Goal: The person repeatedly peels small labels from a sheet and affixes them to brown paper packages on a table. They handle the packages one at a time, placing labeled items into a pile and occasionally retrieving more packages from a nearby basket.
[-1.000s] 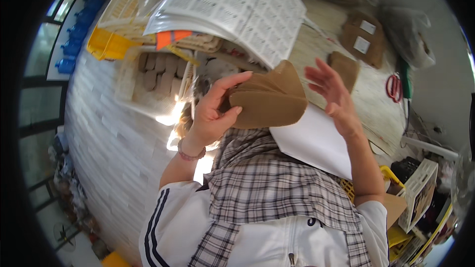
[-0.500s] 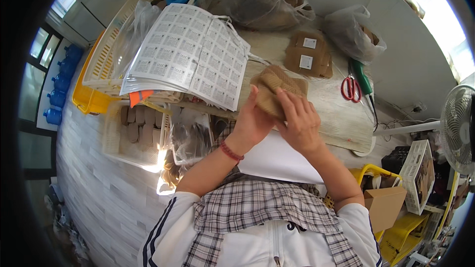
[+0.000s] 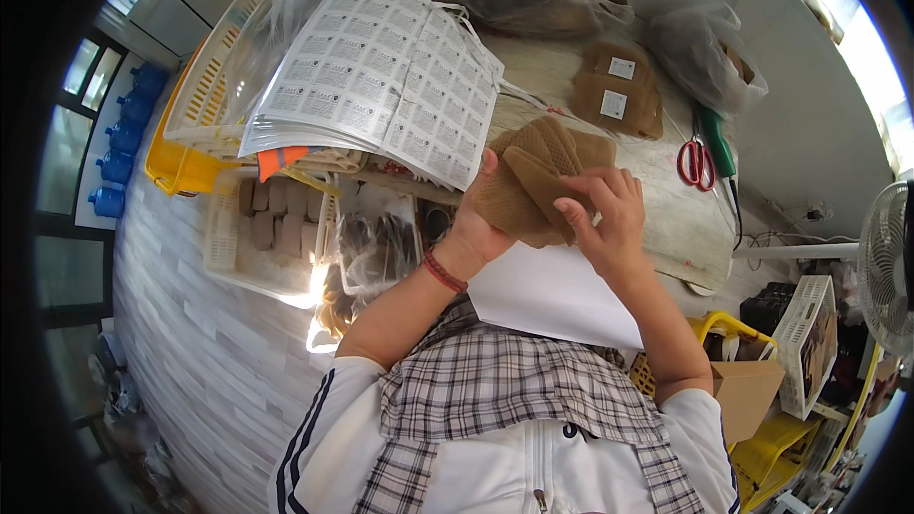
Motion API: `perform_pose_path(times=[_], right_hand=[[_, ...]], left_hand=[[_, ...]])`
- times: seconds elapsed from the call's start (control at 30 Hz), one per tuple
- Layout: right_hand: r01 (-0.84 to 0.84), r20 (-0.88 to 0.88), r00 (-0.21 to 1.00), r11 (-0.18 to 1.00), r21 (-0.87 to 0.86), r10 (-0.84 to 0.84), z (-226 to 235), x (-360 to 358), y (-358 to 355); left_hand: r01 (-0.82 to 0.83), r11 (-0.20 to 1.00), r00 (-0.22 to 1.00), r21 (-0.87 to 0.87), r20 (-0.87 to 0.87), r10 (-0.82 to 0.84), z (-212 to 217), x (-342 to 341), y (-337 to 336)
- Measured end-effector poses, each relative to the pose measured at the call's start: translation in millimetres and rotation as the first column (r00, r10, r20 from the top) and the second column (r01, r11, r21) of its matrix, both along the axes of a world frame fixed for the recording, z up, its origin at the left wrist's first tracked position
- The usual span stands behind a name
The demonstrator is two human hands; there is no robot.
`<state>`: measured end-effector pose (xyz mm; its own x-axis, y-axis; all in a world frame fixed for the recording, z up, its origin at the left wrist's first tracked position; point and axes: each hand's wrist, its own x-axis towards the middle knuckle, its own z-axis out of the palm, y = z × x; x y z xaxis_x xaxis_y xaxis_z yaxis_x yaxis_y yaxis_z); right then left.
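A folded piece of brown, mesh-textured knit fabric (image 3: 533, 186) lies in layers over the near edge of the worktable. My left hand (image 3: 481, 224) grips its left side, thumb up along the edge and the other fingers hidden beneath. With bent fingers, my right hand (image 3: 609, 219) takes hold of a smooth flap at the fabric's right side, thumb and forefinger at its edge. Just beyond lies a flat stack of similar brown pieces (image 3: 640, 114) with two small white labels on top. A white sheet (image 3: 552, 295) sits below my hands.
Printed label sheets (image 3: 352, 67) lie over a pale basket (image 3: 190, 119) on the left. Red-handled scissors (image 3: 695, 166) and a green-handled corded tool (image 3: 716, 143) rest at the right. Filled plastic bags (image 3: 705, 57) stand behind. A fan (image 3: 887, 266) and yellow-framed crates flank the right side.
The fabric's folds have opened out, with a flap now lying diagonally across it. My right hand has moved from on top of it to its right side. The whole view has shifted slightly.
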<state>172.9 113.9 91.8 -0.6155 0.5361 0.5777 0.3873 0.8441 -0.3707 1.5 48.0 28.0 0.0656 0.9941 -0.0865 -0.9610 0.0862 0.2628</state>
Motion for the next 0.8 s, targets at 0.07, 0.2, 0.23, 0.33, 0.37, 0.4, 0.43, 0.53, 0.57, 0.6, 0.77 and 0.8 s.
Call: perform_pose_path(times=[0.07,0.2,0.23,0.33,0.37,0.4,0.43,0.53,0.57,0.6,0.77,0.8], right_hand=[[-0.032,0.052,0.998,0.998,-0.050,0.034,-9.1,4.0,-4.4],[-0.197,0.040,0.980,0.979,0.059,0.195,-7.6,-7.0,-18.7],[-0.204,0.068,0.978,0.976,0.071,0.199,-9.9,-6.7,-18.8],[-0.208,0.097,0.975,0.976,0.058,0.202,-23.9,-3.7,-17.2],[-0.198,0.069,0.978,0.980,0.023,0.196,-27.9,-1.4,-16.4],[-0.189,0.042,0.981,0.982,-0.013,0.189,-30.0,0.6,-15.7],[-0.091,-0.026,0.996,0.967,-0.238,0.088,-27.8,2.4,-15.7],[-0.042,-0.263,0.935,0.660,-0.750,-0.240,-26.7,9.7,-3.9],[-0.145,-0.345,0.908,0.594,-0.791,-0.238,-25.4,12.7,6.6],[-0.249,-0.423,0.873,0.523,-0.815,-0.244,-23.5,16.6,16.6],[-0.378,-0.423,0.866,0.203,-0.903,-0.268,-9.6,36.3,41.4],[-0.423,-0.454,0.841,0.166,-0.891,-0.295,-8.0,37.1,43.8]], left_hand=[[-0.022,1.000,0.999,0.008,-0.036,0.022,-5.7,0.9,1.4],[-0.043,0.998,0.999,-0.041,0.022,0.044,-11.4,1.7,2.1],[-0.038,0.998,0.999,-0.054,0.026,0.040,-10.4,1.5,1.3],[-0.020,0.997,0.999,-0.079,0.036,0.023,-8.7,0.8,-0.4],[-0.015,0.996,0.999,-0.086,0.038,0.018,-8.4,0.3,-0.7],[-0.016,0.997,0.999,-0.076,0.043,0.019,-7.8,0.1,-0.7],[-0.014,0.998,0.999,-0.064,0.050,0.017,-7.5,0.3,-0.4],[-0.038,0.998,0.999,-0.059,0.027,0.039,-8.8,0.1,1.5],[-0.053,0.997,0.998,-0.061,0.012,0.054,-9.3,-0.9,1.7],[-0.041,0.996,0.999,-0.073,0.014,0.042,-9.6,-2.4,2.5],[-0.049,0.996,0.997,-0.071,-0.059,0.045,-15.4,-8.3,6.4],[-0.028,0.996,0.999,-0.081,-0.017,0.027,-16.1,-10.3,6.9]])
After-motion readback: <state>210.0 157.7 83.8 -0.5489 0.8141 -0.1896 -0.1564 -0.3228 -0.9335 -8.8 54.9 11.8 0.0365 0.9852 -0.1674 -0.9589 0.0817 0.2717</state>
